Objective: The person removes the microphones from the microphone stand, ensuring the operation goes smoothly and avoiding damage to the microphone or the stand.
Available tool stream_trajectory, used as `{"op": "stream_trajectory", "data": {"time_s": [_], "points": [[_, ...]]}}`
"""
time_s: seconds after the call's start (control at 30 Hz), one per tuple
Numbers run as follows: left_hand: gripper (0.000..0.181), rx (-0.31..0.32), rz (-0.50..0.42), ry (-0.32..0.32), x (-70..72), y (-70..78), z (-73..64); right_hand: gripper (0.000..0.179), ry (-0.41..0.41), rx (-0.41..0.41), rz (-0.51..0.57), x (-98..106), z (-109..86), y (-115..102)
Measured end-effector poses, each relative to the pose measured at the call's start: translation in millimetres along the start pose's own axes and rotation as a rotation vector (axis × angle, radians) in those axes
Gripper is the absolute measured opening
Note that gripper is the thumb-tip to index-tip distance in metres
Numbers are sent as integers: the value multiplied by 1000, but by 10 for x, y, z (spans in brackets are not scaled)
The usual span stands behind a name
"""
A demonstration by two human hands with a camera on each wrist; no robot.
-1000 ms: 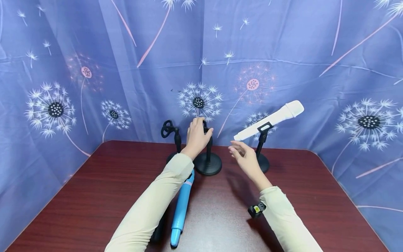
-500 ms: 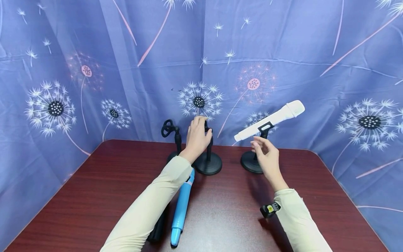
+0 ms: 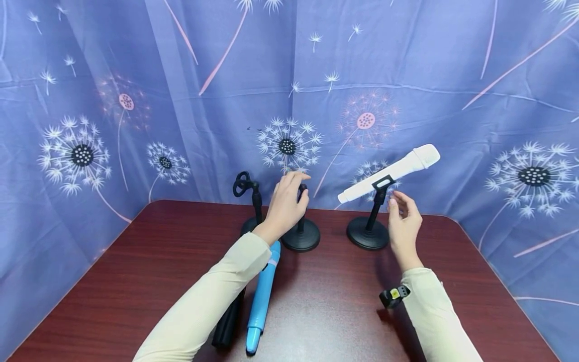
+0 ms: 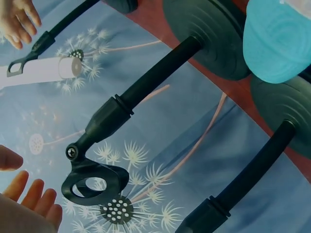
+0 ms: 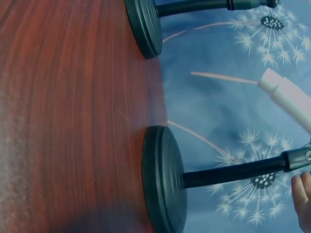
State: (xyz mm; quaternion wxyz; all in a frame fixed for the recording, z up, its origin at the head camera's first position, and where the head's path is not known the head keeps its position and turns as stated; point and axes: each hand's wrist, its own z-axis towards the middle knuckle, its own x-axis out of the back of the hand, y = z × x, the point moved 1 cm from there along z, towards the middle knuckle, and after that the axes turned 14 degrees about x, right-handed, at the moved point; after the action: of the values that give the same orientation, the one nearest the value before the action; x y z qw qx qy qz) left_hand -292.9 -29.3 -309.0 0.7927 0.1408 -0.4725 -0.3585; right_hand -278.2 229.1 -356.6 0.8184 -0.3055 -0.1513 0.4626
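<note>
My left hand [image 3: 287, 201] hovers by the top of the middle black microphone stand [image 3: 302, 237], fingers and thumb spread. The left wrist view shows bare space between those fingertips and the stand's microphone clip [image 4: 116, 175]. To the right, a white microphone [image 3: 389, 173] lies tilted in the clip of the right stand [image 3: 367, 234], its head up to the right. My right hand [image 3: 404, 221] is just right of that stand's neck, with fingers loosely bent and nothing in its grasp. In the right wrist view, its fingertips [image 5: 300, 191] appear just below the neck joint.
A third stand [image 3: 256, 201] with a bare clip rises left of the middle one. A blue microphone [image 3: 262, 301] and a long black cylinder [image 3: 228, 324] lie on the dark red table [image 3: 135, 281], partly under my left sleeve. Behind hangs a blue dandelion curtain [image 3: 217, 125].
My right hand has moved right, from below the white microphone's tail end past the stand's neck. My left hand stays by the middle stand, its fingers now spread wider.
</note>
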Motion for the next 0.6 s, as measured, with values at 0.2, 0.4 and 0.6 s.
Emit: {"op": "stream_trajectory", "data": {"time_s": [0.2, 0.4, 0.6], "points": [[29, -58, 8, -51, 0, -2, -104, 41, -138, -109, -39, 0, 23, 333], [29, -71, 7, -135, -12, -3, -199, 51, -255, -204, -74, -37, 27, 501], [28, -60, 27, -197, -3, -11, -260, 49, -243, -255, -67, -81, 52, 554]]}}
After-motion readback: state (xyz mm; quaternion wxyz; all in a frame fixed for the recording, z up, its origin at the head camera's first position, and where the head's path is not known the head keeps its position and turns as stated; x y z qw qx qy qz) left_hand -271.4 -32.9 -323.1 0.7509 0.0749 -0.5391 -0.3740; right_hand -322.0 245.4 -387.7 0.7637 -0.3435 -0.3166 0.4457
